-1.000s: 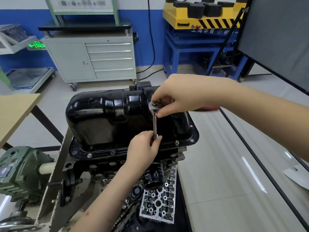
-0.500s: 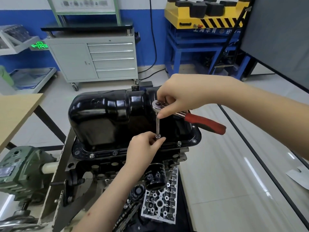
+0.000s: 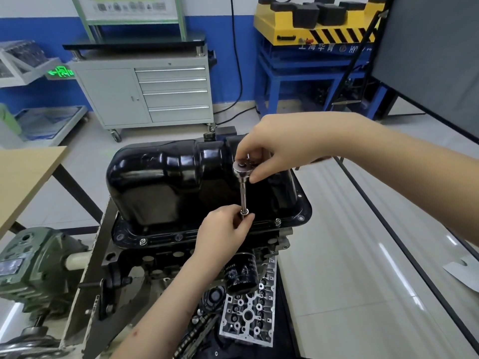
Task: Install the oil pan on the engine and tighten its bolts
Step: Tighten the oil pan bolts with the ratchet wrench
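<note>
The glossy black oil pan (image 3: 166, 187) sits on the upturned engine block (image 3: 155, 257), its flange lined with bolts (image 3: 277, 222). A ratchet wrench (image 3: 242, 174) stands upright on a steel extension over the near flange. My right hand (image 3: 274, 146) grips the ratchet head from above, and its red handle is mostly hidden behind that hand. My left hand (image 3: 225, 234) pinches the lower end of the extension and socket at the flange, hiding the bolt under it.
A black oil filter (image 3: 241, 277) juts from the block below my left hand, above an aluminium cylinder head part (image 3: 248, 312). A green gearbox (image 3: 28, 268) stands at left, a wooden table (image 3: 23, 177) beyond it, and a grey drawer cabinet (image 3: 153, 94) behind.
The red handle swung out to the right half a second ago and has now swung back behind my right hand. My left hand stays on the extension's lower end.
</note>
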